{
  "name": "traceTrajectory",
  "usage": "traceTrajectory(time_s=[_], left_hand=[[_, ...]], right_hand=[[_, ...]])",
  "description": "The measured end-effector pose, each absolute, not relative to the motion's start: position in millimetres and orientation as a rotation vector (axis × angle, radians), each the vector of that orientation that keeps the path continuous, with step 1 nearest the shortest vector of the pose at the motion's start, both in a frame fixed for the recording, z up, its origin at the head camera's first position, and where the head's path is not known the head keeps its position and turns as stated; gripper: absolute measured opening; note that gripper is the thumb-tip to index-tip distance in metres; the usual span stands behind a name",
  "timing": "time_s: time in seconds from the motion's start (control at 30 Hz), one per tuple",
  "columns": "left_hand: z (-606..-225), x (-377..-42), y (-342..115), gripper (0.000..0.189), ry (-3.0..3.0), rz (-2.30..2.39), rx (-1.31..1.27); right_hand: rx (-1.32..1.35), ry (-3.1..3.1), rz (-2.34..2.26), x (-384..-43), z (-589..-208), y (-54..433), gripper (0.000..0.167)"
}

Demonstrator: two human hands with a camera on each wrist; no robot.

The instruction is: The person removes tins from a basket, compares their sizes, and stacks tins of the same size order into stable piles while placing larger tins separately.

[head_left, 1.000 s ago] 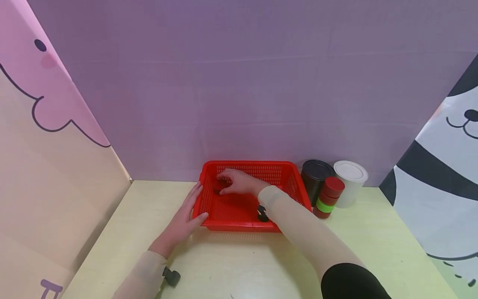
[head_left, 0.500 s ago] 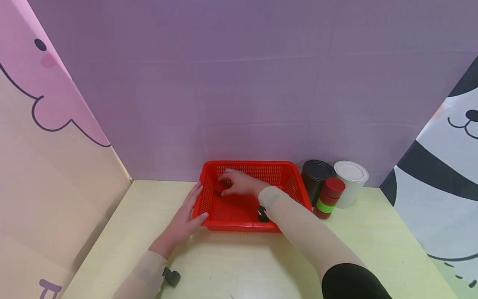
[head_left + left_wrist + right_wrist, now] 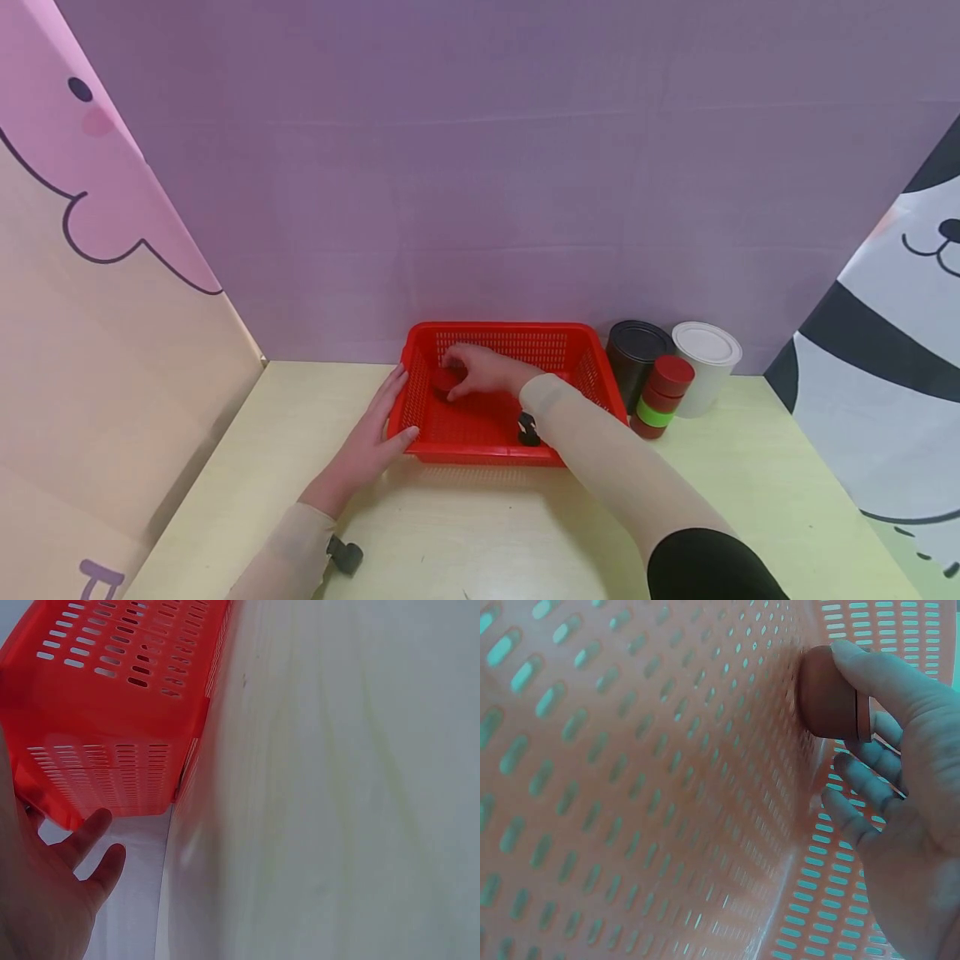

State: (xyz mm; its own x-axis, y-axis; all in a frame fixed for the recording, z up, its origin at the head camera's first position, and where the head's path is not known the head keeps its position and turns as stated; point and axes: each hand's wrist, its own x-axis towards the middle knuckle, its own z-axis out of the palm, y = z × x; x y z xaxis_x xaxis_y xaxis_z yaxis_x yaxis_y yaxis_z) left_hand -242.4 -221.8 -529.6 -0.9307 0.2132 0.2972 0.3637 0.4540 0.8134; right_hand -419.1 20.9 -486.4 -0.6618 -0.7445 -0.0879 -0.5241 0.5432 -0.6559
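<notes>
A red plastic basket [image 3: 480,457] with slotted walls stands on the table against the back wall. My left hand [image 3: 365,450] rests along its left side, fingers extended at the rim; the left wrist view shows fingertips [image 3: 94,825] at the basket's edge. Inside the basket, near its left end, my right hand [image 3: 487,371] pinches a small round red lidded container [image 3: 829,694] between thumb and fingers. The container touches or nearly touches the basket floor. From the head view, the right hand partly covers this container.
Right of the basket stand a black-lidded dark canister [image 3: 637,354], a white canister [image 3: 705,367] and a stacked red container with a lime-green band [image 3: 660,396]. A purple backdrop [image 3: 480,183] rises behind, with printed panels at both sides.
My right hand and the red container have shifted slightly right and towards me inside the basket. The left hand and the basket stay where they were.
</notes>
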Motion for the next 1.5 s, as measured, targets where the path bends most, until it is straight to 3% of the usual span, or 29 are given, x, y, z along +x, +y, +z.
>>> traceTrajectory(time_s=[1.27, 1.5], left_hand=[[-522.4, -239.1, -220.0, 0.106, -2.551, -1.498, -0.506], [-528.7, -240.9, -221.1, 0.107, -2.549, -1.483, -0.498]], right_hand=[[-1.041, 2.365, -0.913, -418.7, -482.2, 24.7, 0.060], [-1.061, 2.366, -0.942, -418.5, -480.3, 23.5, 0.066]])
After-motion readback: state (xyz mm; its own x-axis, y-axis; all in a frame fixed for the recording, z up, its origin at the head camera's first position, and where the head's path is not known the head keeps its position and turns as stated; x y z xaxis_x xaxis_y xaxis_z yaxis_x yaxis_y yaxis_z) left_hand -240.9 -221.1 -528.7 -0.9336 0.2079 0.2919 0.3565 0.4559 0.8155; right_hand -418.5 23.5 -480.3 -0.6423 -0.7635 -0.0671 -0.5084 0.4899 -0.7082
